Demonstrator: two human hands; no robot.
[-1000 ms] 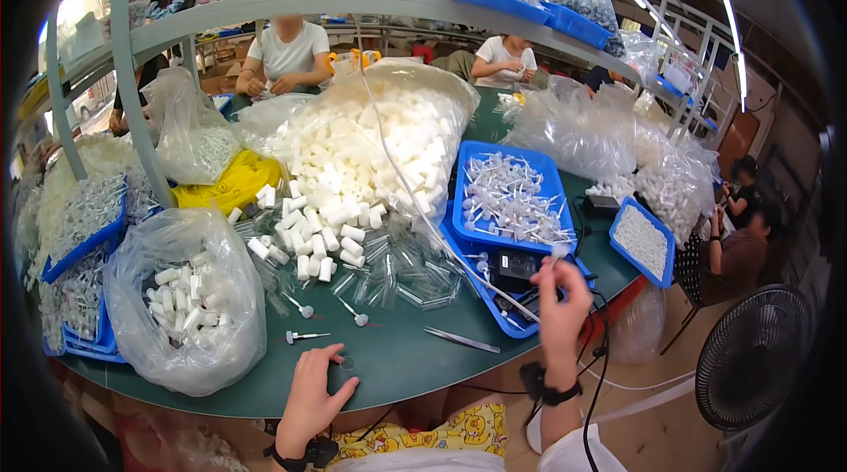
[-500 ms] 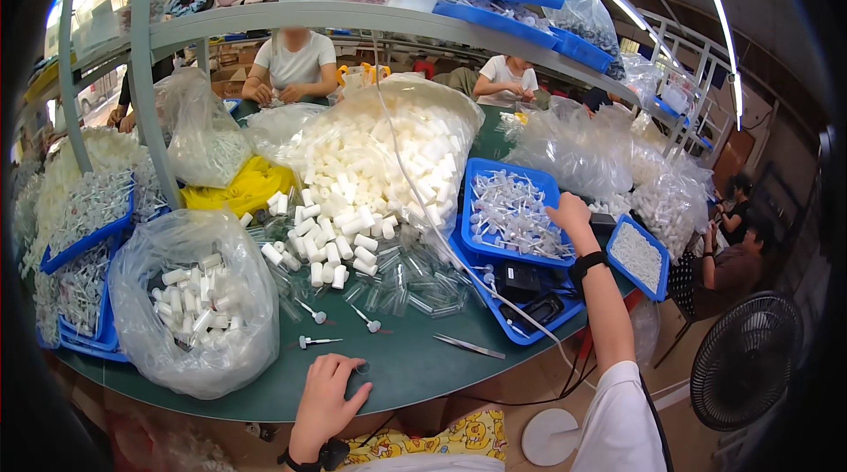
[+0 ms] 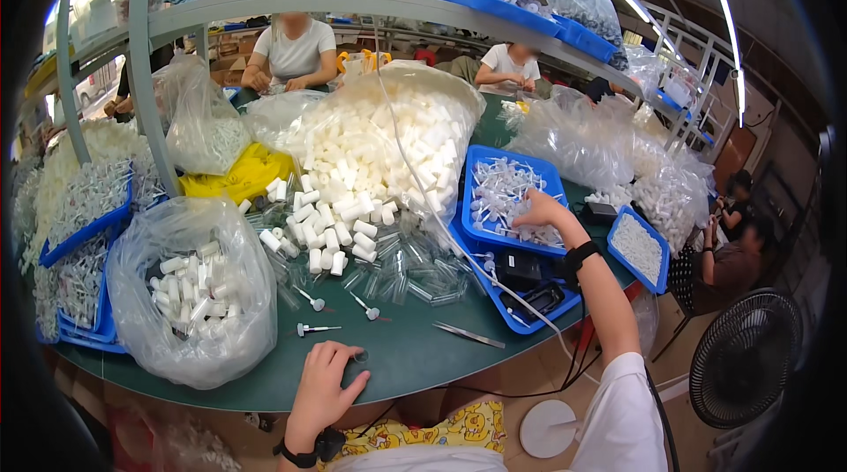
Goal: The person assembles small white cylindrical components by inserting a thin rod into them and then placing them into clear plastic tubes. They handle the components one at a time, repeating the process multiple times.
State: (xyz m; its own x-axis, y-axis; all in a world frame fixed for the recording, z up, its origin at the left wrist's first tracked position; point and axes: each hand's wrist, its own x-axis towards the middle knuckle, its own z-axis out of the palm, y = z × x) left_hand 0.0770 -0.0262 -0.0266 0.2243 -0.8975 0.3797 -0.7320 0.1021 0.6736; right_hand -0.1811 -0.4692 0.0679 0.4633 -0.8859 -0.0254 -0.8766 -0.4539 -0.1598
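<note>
At the table's near edge lies my left hand (image 3: 326,384), fingers bent, with a small clear tube (image 3: 360,355) between forefinger and thumb. My right hand (image 3: 543,211) reaches into a blue tray (image 3: 559,179) at the right. Its fingers are drawn together on the heap of small white stemmed pieces (image 3: 498,190); whatever is between the fingertips is hidden. Ahead of my left hand lie three single stemmed pieces with white heads (image 3: 372,313) and thin stems. A pair of metal tweezers (image 3: 469,334) lies between my hands.
White hollow cylinders spill from a large plastic bag (image 3: 459,110); clear tubes (image 3: 397,273) lie before them. Left stands another open bag (image 3: 190,362) of white cylinders. Under the right tray, a lower blue tray (image 3: 520,324) holds black devices. A cable (image 3: 415,176) hangs across. People sit opposite.
My right hand has moved left and deeper into the tray, from its right rim onto the stemmed pieces. My left hand has stayed around the clear tube. The view has shifted slightly.
</note>
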